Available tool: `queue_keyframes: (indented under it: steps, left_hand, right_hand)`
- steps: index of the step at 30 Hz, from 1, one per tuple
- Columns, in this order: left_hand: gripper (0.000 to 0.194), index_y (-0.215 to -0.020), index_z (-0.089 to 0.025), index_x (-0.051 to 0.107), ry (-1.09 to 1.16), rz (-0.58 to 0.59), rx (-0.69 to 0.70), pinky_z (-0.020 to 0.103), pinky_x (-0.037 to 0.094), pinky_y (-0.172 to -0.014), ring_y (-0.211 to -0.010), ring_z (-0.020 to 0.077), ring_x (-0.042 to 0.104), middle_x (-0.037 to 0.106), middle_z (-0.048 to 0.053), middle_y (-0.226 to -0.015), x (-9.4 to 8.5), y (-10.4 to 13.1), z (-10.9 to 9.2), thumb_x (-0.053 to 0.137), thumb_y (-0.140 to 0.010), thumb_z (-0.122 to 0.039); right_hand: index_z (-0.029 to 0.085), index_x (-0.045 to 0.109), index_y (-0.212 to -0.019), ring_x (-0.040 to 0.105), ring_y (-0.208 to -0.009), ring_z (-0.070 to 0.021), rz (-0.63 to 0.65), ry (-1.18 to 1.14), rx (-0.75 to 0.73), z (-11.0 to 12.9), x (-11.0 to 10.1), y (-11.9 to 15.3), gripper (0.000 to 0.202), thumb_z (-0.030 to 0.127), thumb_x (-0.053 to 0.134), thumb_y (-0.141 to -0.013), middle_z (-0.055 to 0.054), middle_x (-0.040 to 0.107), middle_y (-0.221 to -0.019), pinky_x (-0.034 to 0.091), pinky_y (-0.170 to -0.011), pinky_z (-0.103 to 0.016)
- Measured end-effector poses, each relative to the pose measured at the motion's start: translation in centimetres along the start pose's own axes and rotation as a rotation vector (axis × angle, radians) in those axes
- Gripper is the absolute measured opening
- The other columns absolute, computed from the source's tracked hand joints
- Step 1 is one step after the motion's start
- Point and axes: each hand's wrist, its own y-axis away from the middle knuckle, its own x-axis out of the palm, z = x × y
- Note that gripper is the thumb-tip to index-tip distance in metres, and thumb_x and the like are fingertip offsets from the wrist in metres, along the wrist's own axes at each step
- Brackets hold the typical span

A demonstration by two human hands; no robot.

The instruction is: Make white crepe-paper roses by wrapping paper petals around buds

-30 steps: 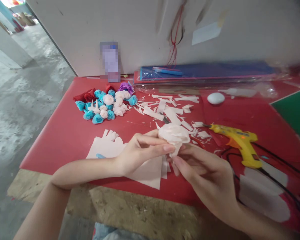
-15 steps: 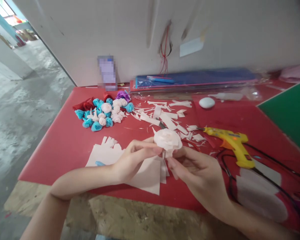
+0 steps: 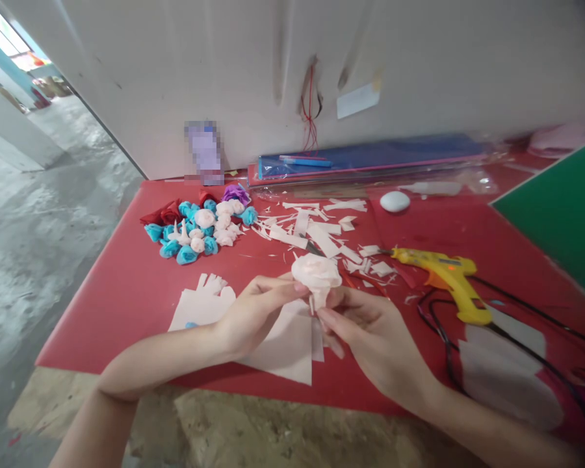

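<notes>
A white paper rose [image 3: 316, 272] is held up between both hands above the red table [image 3: 102, 286]. My left hand [image 3: 258, 312] pinches it from the left, thumb and fingers closed just under the petals. From the right, my right hand [image 3: 370, 331] grips the base of the rose with closed fingertips. White paper sheets [image 3: 285, 351] lie under the hands, partly hidden by them. Behind the rose are scattered white paper scraps [image 3: 322, 237]. To the right rests a yellow glue gun [image 3: 451, 279] with its nozzle pointing left.
Blue, white, red and purple paper flowers [image 3: 195, 224] cluster at the back left. A white oval object [image 3: 394, 201] lies at the back, before a blue packet [image 3: 380, 156]. Black cables [image 3: 531, 302] run along the right, beside a green board [image 3: 560, 214].
The view has shifted slightly. Both hands and the white rose have moved a little to the left in the picture, and more of the rose's base shows. The grip stays on it.
</notes>
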Motion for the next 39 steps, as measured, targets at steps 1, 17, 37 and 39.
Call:
queue_keyframes:
  steps: [1,17,37,39]
  left_hand:
    - [0.024,-0.057,-0.015,0.066,0.007,0.001,0.002,0.030,0.036,-0.088,-0.083,0.0175,0.058,0.067,0.005,-0.075,0.1,0.0,0.0,0.054,-0.076,-0.024]
    - [0.013,-0.061,-0.016,0.070,0.002,-0.072,-0.022,0.029,0.041,-0.079,-0.069,0.0146,0.058,0.066,0.002,-0.061,0.2,0.3,-0.9,0.060,-0.070,-0.018]
    - [0.008,-0.066,-0.020,0.072,-0.091,-0.039,0.063,0.021,0.043,-0.065,-0.064,0.0085,0.055,0.065,0.000,-0.071,-0.3,0.1,-0.7,0.066,-0.067,-0.014]
    - [0.009,-0.067,-0.020,0.072,-0.110,-0.041,0.075,0.020,0.043,-0.066,-0.066,0.0085,0.055,0.066,0.000,-0.074,-0.4,0.1,-0.7,0.066,-0.067,-0.013]
  right_hand:
    - [0.017,0.050,-0.059,0.038,-0.035,-0.0036,-0.003,-0.003,0.004,0.0,0.1,0.0,0.019,0.027,0.064,-0.068,0.006,0.048,-0.047,0.035,-0.033,-0.014]
    - [0.018,0.052,-0.061,0.037,-0.036,-0.0043,-0.017,0.035,-0.022,-0.1,0.0,0.1,0.020,0.031,0.064,-0.069,0.006,0.046,-0.048,0.033,-0.033,-0.015]
    - [0.018,0.053,-0.063,0.038,-0.041,-0.0036,0.071,-0.146,0.030,-0.3,0.0,0.4,0.017,0.027,0.064,-0.072,0.006,0.049,-0.052,0.034,-0.036,-0.013]
    - [0.018,0.053,-0.063,0.038,-0.041,-0.0037,0.075,-0.140,0.025,-0.4,-0.1,0.4,0.018,0.028,0.064,-0.072,0.006,0.049,-0.052,0.034,-0.036,-0.013]
